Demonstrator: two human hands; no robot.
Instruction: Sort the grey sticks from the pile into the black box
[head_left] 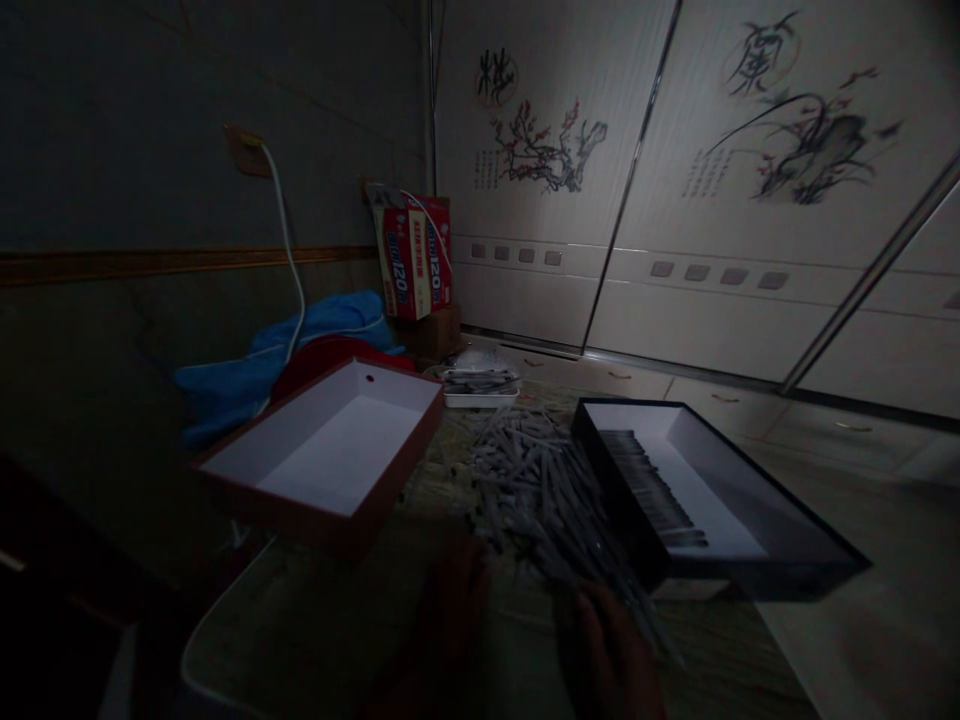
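Observation:
A loose heap of thin grey sticks (540, 470) lies on the table, its near end close to both hands. My left hand (454, 600) is low in the middle, dark and blurred, beside the heap's left edge. At the heap's near right end is my right hand (615, 645), back up; its fingertips are lost in shadow. What either hand holds, if anything, cannot be made out. Right of the heap, a dark box (724, 490) with white inside holds a row of similar sticks (656, 490) along its left side.
A red-brown box (337, 440) with nothing in it stands at the left. Behind the heap sits a white tray (481, 398) of sticks. Blue cloth (315, 335), a red printed carton (415, 258) and a white cable (285, 240) are by the wall.

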